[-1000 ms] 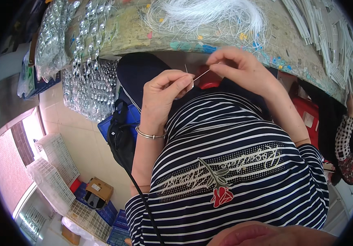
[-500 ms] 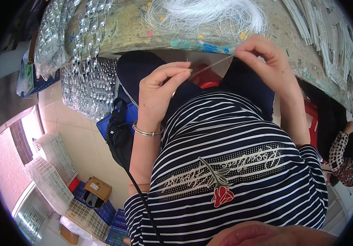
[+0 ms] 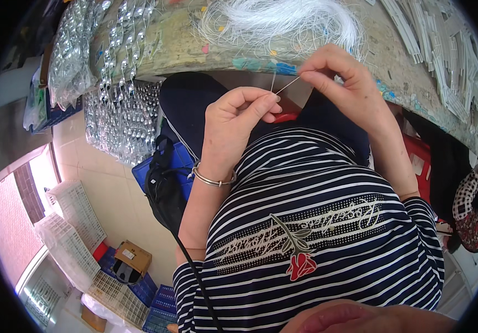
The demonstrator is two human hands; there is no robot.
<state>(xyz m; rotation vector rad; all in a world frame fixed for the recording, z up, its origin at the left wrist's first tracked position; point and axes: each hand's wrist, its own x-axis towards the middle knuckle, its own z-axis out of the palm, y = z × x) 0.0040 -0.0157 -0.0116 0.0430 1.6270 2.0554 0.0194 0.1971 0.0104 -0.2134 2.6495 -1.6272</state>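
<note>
head view: your left hand (image 3: 238,119) and right hand (image 3: 341,83) each pinch one end of a thin wire (image 3: 286,85). both sit just below the workbench's (image 3: 172,50) near edge.

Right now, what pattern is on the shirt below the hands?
Navy and white stripes on the shirt, with a red rose; head view.

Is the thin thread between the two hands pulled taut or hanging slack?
Taut: the thread runs in a straight line from the left hand pinch up to the right hand pinch, without sag.

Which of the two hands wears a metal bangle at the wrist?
The left hand: a silver bangle circles its wrist. The right hand has a bare wrist.
</note>
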